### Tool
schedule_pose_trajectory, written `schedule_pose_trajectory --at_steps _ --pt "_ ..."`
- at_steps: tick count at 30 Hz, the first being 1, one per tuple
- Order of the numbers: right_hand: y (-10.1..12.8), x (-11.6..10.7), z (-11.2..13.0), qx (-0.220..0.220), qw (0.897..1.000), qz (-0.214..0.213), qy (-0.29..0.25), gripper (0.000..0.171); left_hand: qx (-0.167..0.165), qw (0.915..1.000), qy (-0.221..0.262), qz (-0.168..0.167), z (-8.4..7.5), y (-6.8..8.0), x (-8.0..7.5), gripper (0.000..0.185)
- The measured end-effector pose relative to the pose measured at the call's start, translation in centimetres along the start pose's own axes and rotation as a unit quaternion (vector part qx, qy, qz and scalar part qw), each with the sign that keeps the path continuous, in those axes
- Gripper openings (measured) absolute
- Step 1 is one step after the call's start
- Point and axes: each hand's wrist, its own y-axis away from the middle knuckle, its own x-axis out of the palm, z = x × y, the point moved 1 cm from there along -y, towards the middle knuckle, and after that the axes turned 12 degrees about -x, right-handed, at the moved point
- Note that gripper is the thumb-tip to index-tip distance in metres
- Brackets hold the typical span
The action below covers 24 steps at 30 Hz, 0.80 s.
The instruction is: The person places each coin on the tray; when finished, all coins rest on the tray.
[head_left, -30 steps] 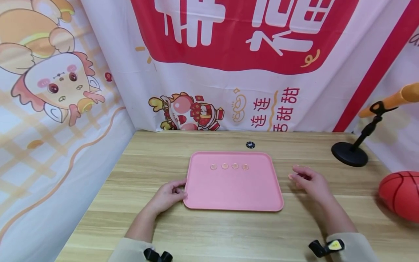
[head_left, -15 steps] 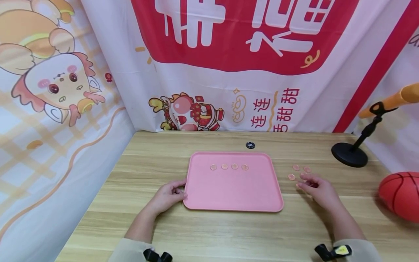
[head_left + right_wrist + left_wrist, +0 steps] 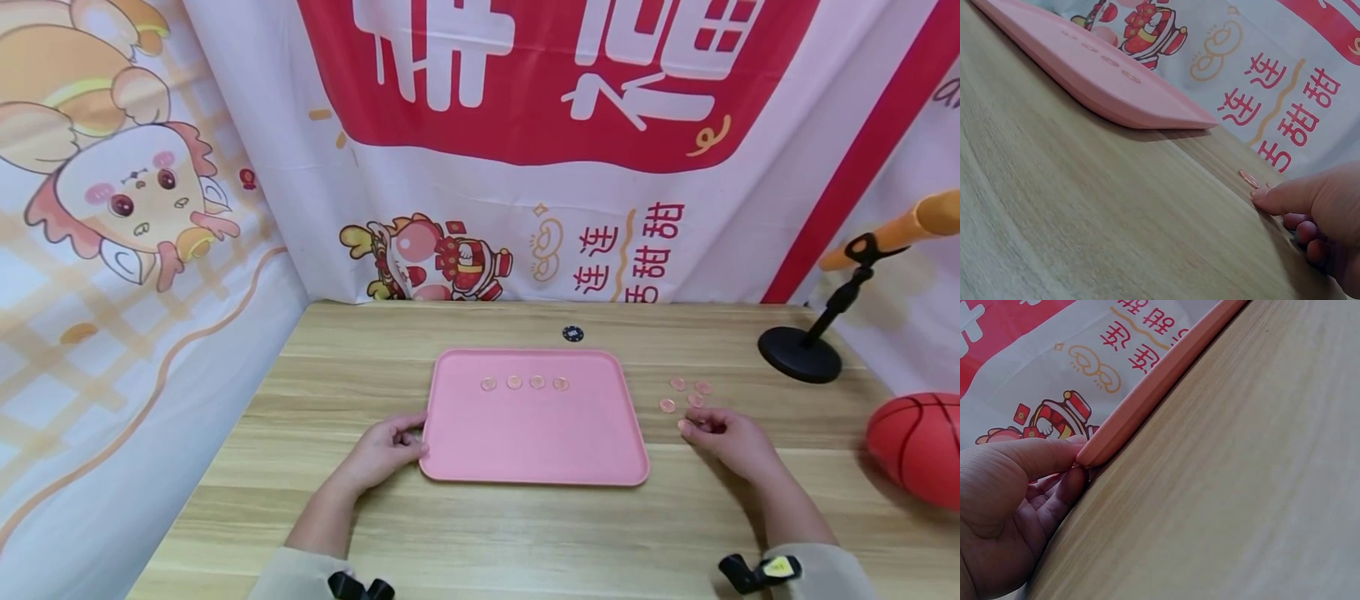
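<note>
The wood-grain surface point(image 3: 525, 533) bears a pink tray point(image 3: 534, 442); a poker chip point(image 3: 573, 333) lies at its one o'clock, a stand point(image 3: 799, 357) at two, coppery discs point(image 3: 667, 406) and a basketball point(image 3: 918, 450) at three.

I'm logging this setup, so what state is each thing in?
Tray: face up on the table
Left grip: pinching the tray's left edge
Right grip: at a disc; pinch unclear
Tray discs: flat, in a row
Loose discs: flat, scattered
Black chip: flat
Stand: upright
Tube: held slanting
Ball: on the table

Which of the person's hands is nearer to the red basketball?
Right. The right hand is at the coins right of the pink tray, left of the red basketball; the left hand grips the tray's left edge, with the tray between it and the ball.
</note>
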Motion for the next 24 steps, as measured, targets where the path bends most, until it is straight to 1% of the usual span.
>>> schedule_pose_trajectory --at_steps 4,11,16,20,24 --pt "-0.15 -0.01 -0.13 -0.015 1.0 0.002 0.013 0.067 0.0 1.0 0.0 0.0 0.05 -0.03 0.01 0.058" --pt "-0.5 -0.47 -0.02 -0.03 0.999 0.025 0.03 0.062 -0.003 1.0 -0.003 -0.002 -0.01 -0.02 0.05 0.058" --pt "-0.73 -0.53 0.02 -0.037 0.998 0.033 0.032 0.056 -0.004 1.0 -0.004 -0.003 -0.04 -0.04 0.03 0.058" --pt "-0.73 -0.41 -0.06 -0.039 0.998 0.03 0.027 0.051 -0.003 1.0 -0.006 -0.005 -0.02 -0.01 0.06 0.057" --pt "-0.62 -0.18 -0.09 -0.045 0.999 0.014 0.023 0.046 0.0 1.0 -0.007 -0.005 -0.02 0.03 0.07 0.057"
